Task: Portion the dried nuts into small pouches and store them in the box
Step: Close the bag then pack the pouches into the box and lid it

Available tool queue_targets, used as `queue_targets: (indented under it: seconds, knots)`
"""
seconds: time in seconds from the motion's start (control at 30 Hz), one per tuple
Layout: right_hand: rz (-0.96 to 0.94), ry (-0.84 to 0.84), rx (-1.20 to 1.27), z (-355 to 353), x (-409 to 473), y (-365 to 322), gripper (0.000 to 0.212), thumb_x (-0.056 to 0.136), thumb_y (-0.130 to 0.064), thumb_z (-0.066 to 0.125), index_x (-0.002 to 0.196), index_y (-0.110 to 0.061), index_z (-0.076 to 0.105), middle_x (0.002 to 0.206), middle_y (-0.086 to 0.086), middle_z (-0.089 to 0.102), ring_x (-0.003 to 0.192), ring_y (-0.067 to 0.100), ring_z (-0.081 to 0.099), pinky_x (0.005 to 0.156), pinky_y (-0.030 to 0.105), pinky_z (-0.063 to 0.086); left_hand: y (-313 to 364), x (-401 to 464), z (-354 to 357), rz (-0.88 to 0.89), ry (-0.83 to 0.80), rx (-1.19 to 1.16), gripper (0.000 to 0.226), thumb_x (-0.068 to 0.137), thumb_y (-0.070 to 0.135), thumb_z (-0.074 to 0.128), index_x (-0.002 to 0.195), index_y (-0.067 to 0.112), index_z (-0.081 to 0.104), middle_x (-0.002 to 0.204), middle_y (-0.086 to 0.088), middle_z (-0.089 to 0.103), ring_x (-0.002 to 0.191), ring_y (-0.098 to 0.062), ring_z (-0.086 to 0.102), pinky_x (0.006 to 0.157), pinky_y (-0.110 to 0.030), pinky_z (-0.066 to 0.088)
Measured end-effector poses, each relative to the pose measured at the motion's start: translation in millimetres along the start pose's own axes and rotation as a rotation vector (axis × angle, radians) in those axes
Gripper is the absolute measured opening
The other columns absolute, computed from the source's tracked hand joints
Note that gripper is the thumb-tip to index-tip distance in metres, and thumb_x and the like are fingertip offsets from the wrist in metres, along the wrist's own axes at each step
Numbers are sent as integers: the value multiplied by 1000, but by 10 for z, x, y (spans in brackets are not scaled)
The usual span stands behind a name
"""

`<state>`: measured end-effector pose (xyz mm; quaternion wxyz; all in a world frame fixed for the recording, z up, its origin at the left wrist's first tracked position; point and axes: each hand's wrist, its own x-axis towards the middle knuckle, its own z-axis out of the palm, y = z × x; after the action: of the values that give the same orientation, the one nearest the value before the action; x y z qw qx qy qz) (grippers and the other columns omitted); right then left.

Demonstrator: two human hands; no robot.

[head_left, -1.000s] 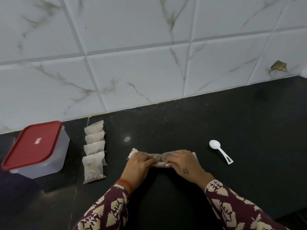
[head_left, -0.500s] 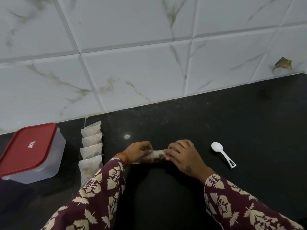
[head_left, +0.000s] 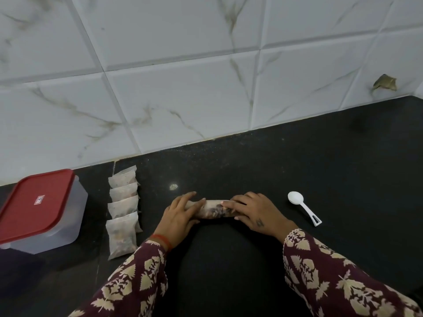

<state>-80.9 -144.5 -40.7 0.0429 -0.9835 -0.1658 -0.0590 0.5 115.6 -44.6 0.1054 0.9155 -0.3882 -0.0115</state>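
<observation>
My left hand (head_left: 180, 216) and right hand (head_left: 254, 211) press flat-fingered on the rolled bag (head_left: 214, 210). Four pouches (head_left: 122, 211) lie beside the box (head_left: 41, 209).

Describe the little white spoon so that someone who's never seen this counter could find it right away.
Start at the black stone countertop below the white marble-look wall tiles. Right of the person's right hand lies a small white plastic measuring spoon, its bowl towards the wall and its handle towards the person. It lies alone, the only hard utensil; the translucent filled pouches sit far left.
</observation>
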Motion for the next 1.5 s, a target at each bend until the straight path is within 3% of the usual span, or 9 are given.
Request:
queue_targets:
  seconds: [0.33,0.5,0.63,0.8,0.9,1.0,1.23,1.4,1.5]
  knots:
    - [275,129,94,-49,-503,25,60,80,-52,35,134,-29,49,113,-5,65,88,15,60,70,29,47,287,655,-146,278,80,345,59,59,30,86,114,35,66,101,7,69,90,-23,64,62,-37,51]
    - [483,250,82,-107,-866,27,53,79,-50,40,120,-23,61,99,-6,69,74,12,63,57,27,51,725,1121,-124,363,-55,224,47,91,21,57,136,31,48,137,-3,50,127,-28,42,93,-43,41]
    - [633,347,-5,-66,-1048,-22,45,77,-45,51,109,-19,68,86,-6,70,63,10,63,48,23,47,1018,1436,-69,484,-34,278,45,81,17,68,124,30,60,125,-6,59,120,-30,53,99,-51,37]
    - [697,350,-62,52,-1113,-141,50,87,-42,39,129,-18,54,126,5,61,105,20,61,83,40,53,1085,1539,93,382,-168,114,62,88,17,50,144,36,33,154,6,29,144,-18,19,116,-42,14]
    - [629,299,-16,98,-1140,-205,57,90,-41,38,143,-23,32,144,2,45,131,21,42,106,42,40,989,1472,149,381,-303,-57,75,85,45,49,148,38,10,159,8,9,146,-16,-2,117,-42,2]
    - [621,221,27,76,-1144,-234,60,90,-48,37,145,-26,30,144,1,46,132,23,44,106,41,40,945,1416,183,422,-315,38,85,73,83,24,143,45,-7,159,8,-7,145,-17,-15,114,-40,-8]
    - [627,65,129,-19,-1168,-234,66,88,-62,31,143,-26,36,144,0,46,127,23,51,98,36,46,1007,1370,244,407,-275,185,88,63,90,2,139,49,-17,158,6,-17,144,-23,-20,118,-50,-4]
    - [562,25,238,-170,-1156,-191,81,75,-81,-5,147,-44,1,159,-6,11,145,22,17,116,39,20,1035,1168,92,297,-244,96,90,63,88,10,138,48,-19,158,9,-14,146,-23,-14,117,-54,-1]
    - [593,97,286,-397,-1014,-230,85,76,-83,3,149,-40,8,159,-6,11,144,17,18,116,38,21,928,953,-39,241,-152,42,95,61,91,7,140,45,-18,158,13,-11,146,-23,-12,116,-57,3]
